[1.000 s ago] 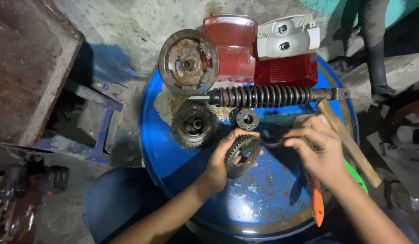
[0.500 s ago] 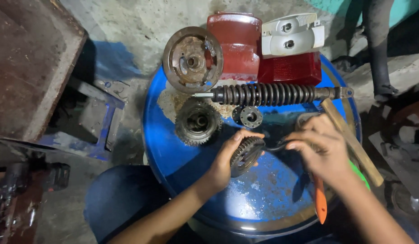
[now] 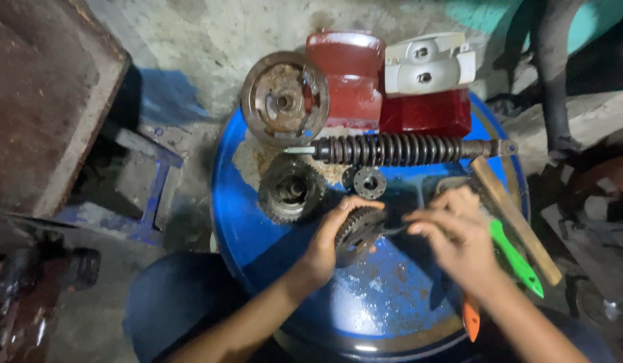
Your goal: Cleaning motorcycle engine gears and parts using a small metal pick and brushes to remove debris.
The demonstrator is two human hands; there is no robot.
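Left hand has a closed grip around a dark toothed gear, holding it tilted up just above the middle of the blue drum lid that serves as the worktop. Right hand is pinched shut on a thin dark tool whose tip reaches the gear, though it's blurry so I can't tell what kind of tool it is. Just left of the gear sits a bigger gear hub, with a small sprocket beside it. Behind those lies a coil spring shock absorber, plus a rusty round drum plate and red housings at the far edge.
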